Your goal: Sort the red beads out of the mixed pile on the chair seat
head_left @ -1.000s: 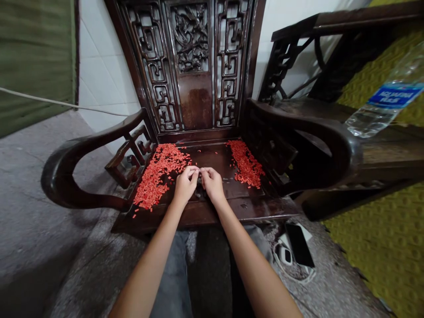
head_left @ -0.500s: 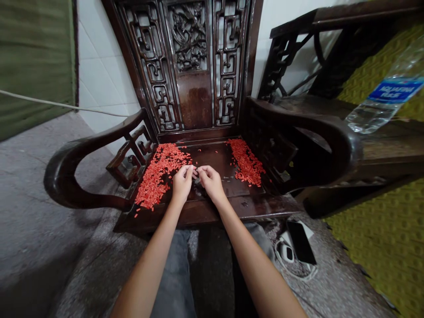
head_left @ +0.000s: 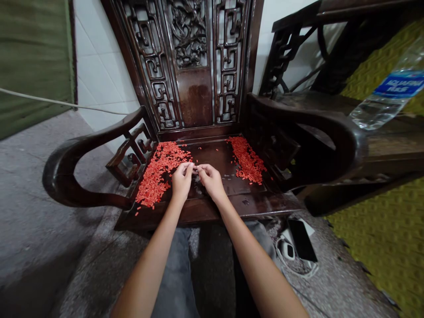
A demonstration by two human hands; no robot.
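Note:
Over the dark wooden chair seat (head_left: 217, 161), my left hand (head_left: 181, 177) and my right hand (head_left: 210, 179) meet at the fingertips. Both have thumb and fingers pinched together, and whatever lies between them is too small and hidden to name. To the left of my left hand spreads a large pile of small red pieces (head_left: 155, 176). A second, narrower pile of red pieces (head_left: 247, 161) lies to the right of my right hand. A few loose red bits and small pale scraps lie on the seat between the piles.
Curved armrests (head_left: 62, 176) flank the seat, with a carved backrest (head_left: 195, 97) behind. A clear plastic bottle (head_left: 377, 108) with a blue label stands on a wooden surface at right. On the floor are a black phone (head_left: 302, 240) and a coiled white cable (head_left: 298, 273).
The view has shifted slightly. My hands stay together in the same place over the seat, with only small finger movement; the piles look the same.

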